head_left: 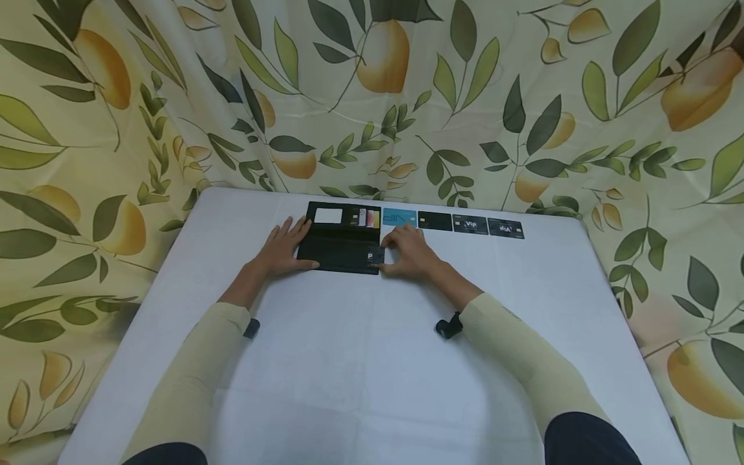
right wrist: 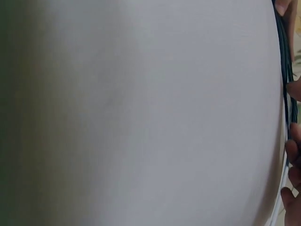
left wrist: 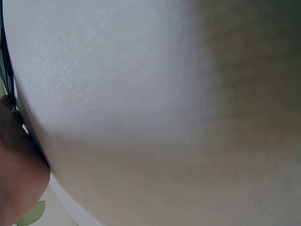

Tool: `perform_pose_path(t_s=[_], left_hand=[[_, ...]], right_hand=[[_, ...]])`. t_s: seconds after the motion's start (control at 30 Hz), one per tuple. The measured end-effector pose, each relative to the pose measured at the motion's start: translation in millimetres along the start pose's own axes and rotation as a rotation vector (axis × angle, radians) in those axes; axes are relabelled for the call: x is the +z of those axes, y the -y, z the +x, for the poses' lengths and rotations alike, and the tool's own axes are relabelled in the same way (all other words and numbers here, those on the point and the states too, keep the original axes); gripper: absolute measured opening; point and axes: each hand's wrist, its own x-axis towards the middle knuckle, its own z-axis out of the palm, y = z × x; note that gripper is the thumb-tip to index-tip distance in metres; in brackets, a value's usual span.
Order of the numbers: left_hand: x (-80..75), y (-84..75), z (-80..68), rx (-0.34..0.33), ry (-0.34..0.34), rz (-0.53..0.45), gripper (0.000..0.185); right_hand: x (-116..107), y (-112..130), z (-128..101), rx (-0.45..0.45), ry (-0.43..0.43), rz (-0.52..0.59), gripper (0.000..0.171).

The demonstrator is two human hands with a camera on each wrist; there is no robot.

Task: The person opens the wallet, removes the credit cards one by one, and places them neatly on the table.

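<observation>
A black wallet (head_left: 343,240) lies open on the white table (head_left: 360,361) near its far edge. Several cards sit in its upper slots (head_left: 363,217). My left hand (head_left: 285,248) rests flat on the wallet's left part with straight fingers. At the wallet's lower right corner, my right hand (head_left: 407,253) pinches a dark card (head_left: 372,257). In the left wrist view only the hand's edge (left wrist: 19,179) and the table's cloth (left wrist: 150,94) show. The right wrist view shows fingertips (right wrist: 292,153) beside the wallet's dark edge (right wrist: 283,66).
To the right of the wallet, a row of cards lies along the far edge: a blue card (head_left: 400,218), a black card (head_left: 434,221) and two black VIP cards (head_left: 469,225) (head_left: 506,228). A leaf-and-fruit curtain (head_left: 407,97) surrounds the table.
</observation>
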Motion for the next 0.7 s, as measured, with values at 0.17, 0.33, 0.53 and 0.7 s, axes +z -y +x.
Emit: perform_pose_path(t_s=[0.17, 0.33, 0.53, 0.7], left_hand=[[-0.6, -1.0, -0.6, 0.0, -0.002, 0.007, 0.113], [-1.1, -0.9, -1.0, 0.001, -0.006, 0.005, 0.113], [-0.6, -0.3, -0.4, -0.005, 0.003, 0.017, 0.113], [1.2, 0.0, 0.5, -0.009, 0.001, 0.019, 0.113]], right_hand=[[0, -3, -5, 0.014, -0.001, 0.039, 0.051], [-1, -3, -8, 0.018, -0.012, 0.05, 0.05], [-2, -7, -11, 0.007, -0.036, 0.032, 0.057], [-1, -4, -11, 0.002, -0.015, 0.075, 0.068]])
